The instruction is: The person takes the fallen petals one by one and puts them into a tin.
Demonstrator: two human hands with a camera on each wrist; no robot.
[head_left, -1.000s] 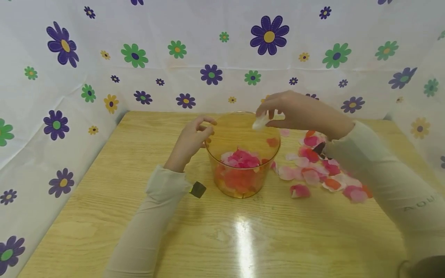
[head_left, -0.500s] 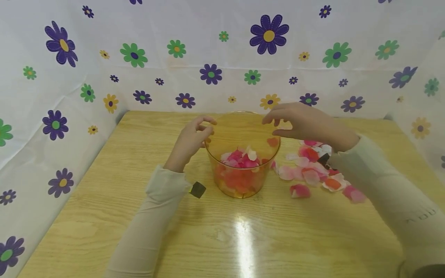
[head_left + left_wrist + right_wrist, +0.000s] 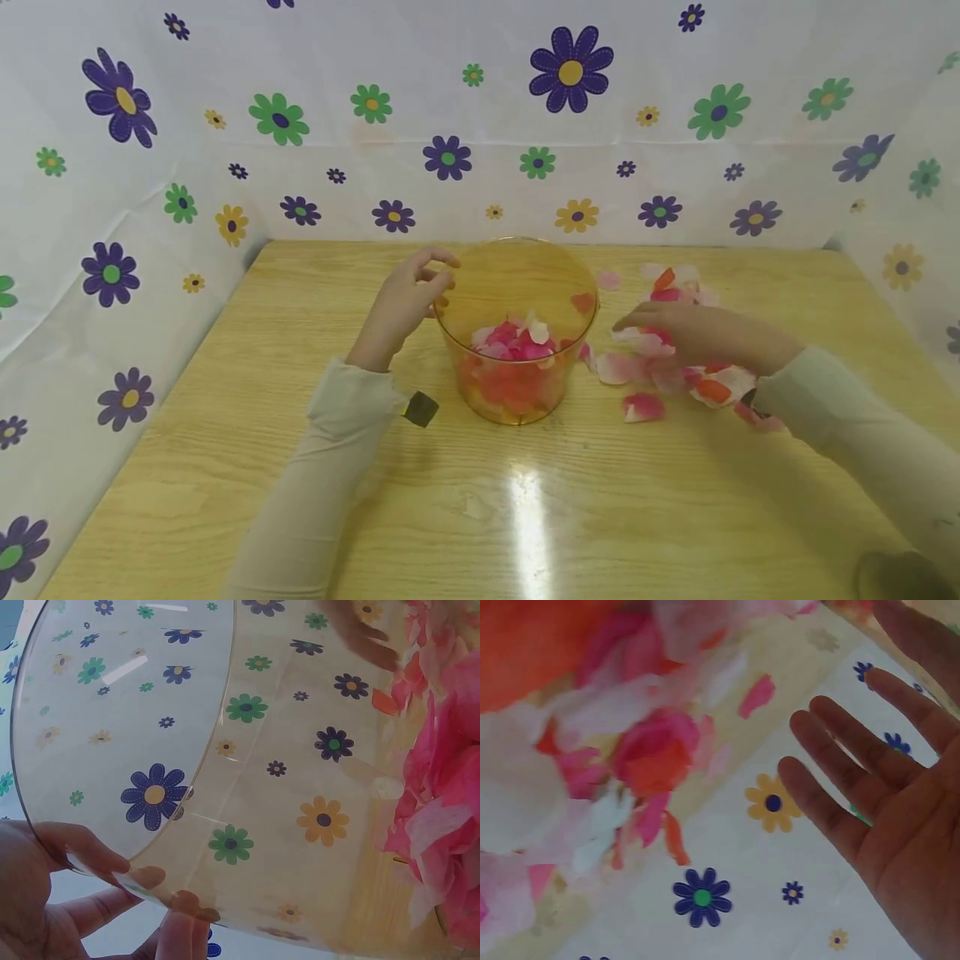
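A transparent amber plastic bucket [image 3: 517, 392] stands on the table with pink, red and white petals [image 3: 513, 342] heaped inside. My left hand [image 3: 408, 304] grips its left rim; in the left wrist view the thumb and fingertips [image 3: 154, 877] meet at the clear rim. Right of the bucket, my right hand [image 3: 693, 333] is low over a loose spread of artificial petals [image 3: 637, 368], partly covering them. Its fingers [image 3: 840, 761] are spread and relaxed in the right wrist view, with nothing held.
The petals lie scattered on the wooden table [image 3: 465, 500], with one pink petal [image 3: 643, 407] at the near side of the spread. A white cloth [image 3: 337, 58] printed with flowers hangs behind and at both sides. A small black square [image 3: 420, 409] sits by the left cuff.
The right hand let a white petal drop into the bucket, then moved right and down to the loose petals. The left hand stays at the rim. The head view has shifted slightly.
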